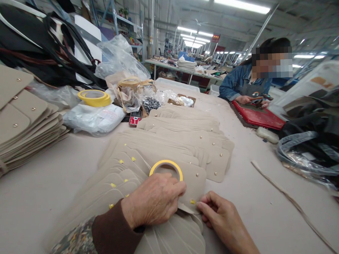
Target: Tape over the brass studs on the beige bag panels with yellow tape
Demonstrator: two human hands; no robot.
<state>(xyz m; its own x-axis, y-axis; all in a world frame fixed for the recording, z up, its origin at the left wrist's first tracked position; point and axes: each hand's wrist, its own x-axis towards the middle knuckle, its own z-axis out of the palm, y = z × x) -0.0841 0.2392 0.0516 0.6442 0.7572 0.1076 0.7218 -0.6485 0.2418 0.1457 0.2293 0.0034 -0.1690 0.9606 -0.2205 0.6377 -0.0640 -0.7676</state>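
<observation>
My left hand (158,197) is closed round a roll of yellow tape (165,162) and rests over a spread of overlapping beige panels (125,134). Under the roll lies one beige panel (192,185) with small metal studs and a bit of yellow tape (192,201) near its corner. My right hand (221,216) pinches that panel's edge beside the tape bit, thumb against curled fingers. More small yellow tape bits (133,159) dot the panels to the left. The left palm hides part of the roll.
At the left stands a thick stack of beige panels (22,128). Behind it, yellow tape rolls (94,98) lie on a plastic-wrapped packet (94,118). A co-worker (245,80) sits across the table at a red board (255,114). A thin strip (288,197) lies at right.
</observation>
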